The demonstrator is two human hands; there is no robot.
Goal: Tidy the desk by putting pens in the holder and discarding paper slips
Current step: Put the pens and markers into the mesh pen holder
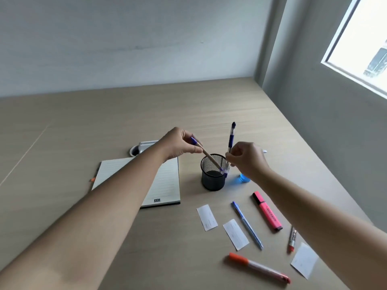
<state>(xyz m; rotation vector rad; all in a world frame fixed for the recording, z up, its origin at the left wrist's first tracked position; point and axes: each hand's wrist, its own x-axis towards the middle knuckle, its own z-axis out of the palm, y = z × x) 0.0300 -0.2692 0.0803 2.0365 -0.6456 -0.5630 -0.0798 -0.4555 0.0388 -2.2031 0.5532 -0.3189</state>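
A black mesh pen holder (213,180) stands mid-desk. My left hand (178,144) pinches a tan pen with a purple cap (209,156), tilted, its tip inside the holder's rim. My right hand (248,160) grips a blue clear-barrelled pen (231,141) upright at the holder's right rim. On the desk nearer me lie a blue pen (247,225), a pink highlighter (267,210), an orange marker (259,267) and a small orange-tipped pen (292,239). Three white paper slips lie there too: one (207,217), another (235,234), and a third (304,260) at the right edge.
An open lined notebook (167,185) lies left of the holder, under my left forearm. A cable grommet (136,150) sits behind it. A blue translucent object (244,177) is half hidden under my right hand. A wall and window border the desk's right edge.
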